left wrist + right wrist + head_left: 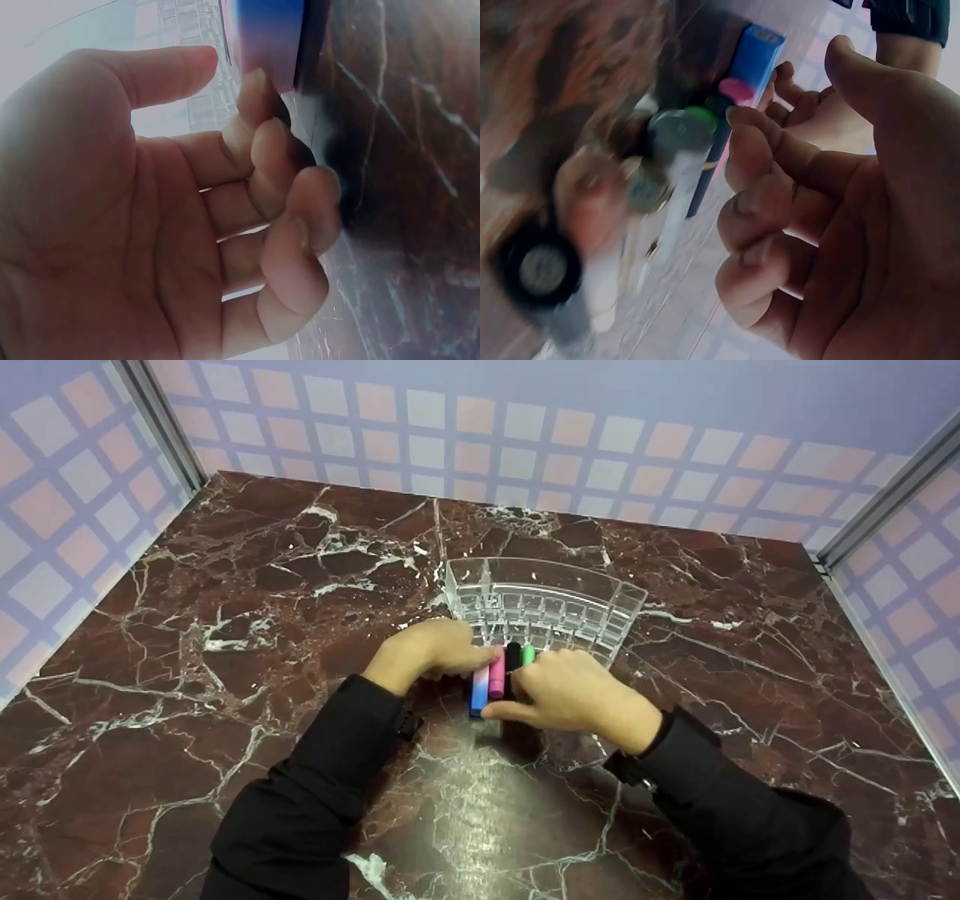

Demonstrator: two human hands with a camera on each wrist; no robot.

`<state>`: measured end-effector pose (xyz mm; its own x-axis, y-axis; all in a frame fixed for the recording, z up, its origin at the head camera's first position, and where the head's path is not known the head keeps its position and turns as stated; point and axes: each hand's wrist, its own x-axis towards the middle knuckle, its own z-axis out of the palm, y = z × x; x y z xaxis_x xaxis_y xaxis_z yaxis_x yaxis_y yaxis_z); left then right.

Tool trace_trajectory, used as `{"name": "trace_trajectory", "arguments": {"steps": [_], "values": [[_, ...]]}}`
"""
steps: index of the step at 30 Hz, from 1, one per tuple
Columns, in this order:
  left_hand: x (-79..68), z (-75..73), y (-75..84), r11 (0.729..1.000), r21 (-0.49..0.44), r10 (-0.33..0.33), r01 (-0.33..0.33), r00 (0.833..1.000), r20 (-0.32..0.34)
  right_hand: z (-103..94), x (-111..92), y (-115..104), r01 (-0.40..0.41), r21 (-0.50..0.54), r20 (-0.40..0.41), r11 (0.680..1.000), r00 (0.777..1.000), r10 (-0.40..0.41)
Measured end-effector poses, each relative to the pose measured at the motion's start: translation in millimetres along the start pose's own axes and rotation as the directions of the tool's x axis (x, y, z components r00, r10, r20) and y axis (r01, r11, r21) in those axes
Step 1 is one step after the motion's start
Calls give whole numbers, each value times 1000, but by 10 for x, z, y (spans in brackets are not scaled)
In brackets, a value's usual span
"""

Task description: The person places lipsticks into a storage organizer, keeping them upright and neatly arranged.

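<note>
A tiered clear acrylic organizer stands on the table, with its front partly behind my hands. Cosmetic-like items occupy its front: a blue-and-pink box, a pink tube, a black tube and a green-topped one. My left hand is at the box's left side; in the left wrist view its loosely bent fingers are by the box, thumb apart. My right hand hovers over the row's right part, thumb near the box's lower end. Its fingers are loosely bent around nothing.
In the right wrist view, more containers stand in the row, including a black round cap and a gold-rimmed one, both blurred. Brown veined marble covers the table. Checkered panels enclose its back and sides.
</note>
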<state>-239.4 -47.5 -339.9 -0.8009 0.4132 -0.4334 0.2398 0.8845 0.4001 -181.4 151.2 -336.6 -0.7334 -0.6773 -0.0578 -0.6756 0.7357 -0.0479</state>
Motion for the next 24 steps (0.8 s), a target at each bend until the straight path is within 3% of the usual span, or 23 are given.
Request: {"name": "trace_trajectory", "arguments": {"steps": [15,20,24], "values": [[14,53,20,1000,9,-28,28,999,-40,133,191,-232,-50,-13,-17,999,999,50],[16,48,24,999,13,-37,37,999,-29,170,198,-268,-77,-56,-63,995,995,73],[4,48,29,999,4,-44,44,999,-24,179,222,-306,-93,-71,-44,993,995,90]]}}
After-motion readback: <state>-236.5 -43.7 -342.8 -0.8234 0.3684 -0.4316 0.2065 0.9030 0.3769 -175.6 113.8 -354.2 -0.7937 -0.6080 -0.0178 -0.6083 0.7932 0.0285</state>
